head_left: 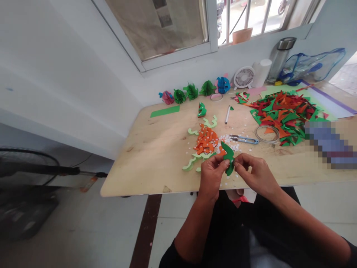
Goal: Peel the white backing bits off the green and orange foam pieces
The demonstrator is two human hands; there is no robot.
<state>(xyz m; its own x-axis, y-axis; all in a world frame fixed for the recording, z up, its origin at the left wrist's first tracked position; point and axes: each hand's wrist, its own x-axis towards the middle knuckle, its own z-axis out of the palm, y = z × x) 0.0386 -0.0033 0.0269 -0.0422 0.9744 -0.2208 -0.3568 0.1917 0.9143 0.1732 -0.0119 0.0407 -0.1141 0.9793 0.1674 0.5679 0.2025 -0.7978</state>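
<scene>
My left hand (pixel 212 172) pinches a wavy green paper cutout (pixel 228 153) between thumb and fingers, above the table's front edge. At the cutout's right side, my right hand (pixel 255 172) has its thumb and forefinger pressed together; what they hold is too small to make out. A small white patch shows on the green paper. Just left of my hands lies a heap of orange paper cutouts (pixel 206 139) with white tabs on them. Pale green wavy strips (pixel 189 163) lie around it. Behind my hands are thread snippers (pixel 245 139) and scattered white paper bits (pixel 225 139).
A large pile of red, orange and green paper scraps (pixel 290 115) covers the table's right side, with a tape roll (pixel 267 134) at its edge. Folded paper figures (pixel 192 91), a small white fan (pixel 243 77) and a glass bottle (pixel 280 59) stand along the wall. A pen (pixel 227 114) lies mid-table.
</scene>
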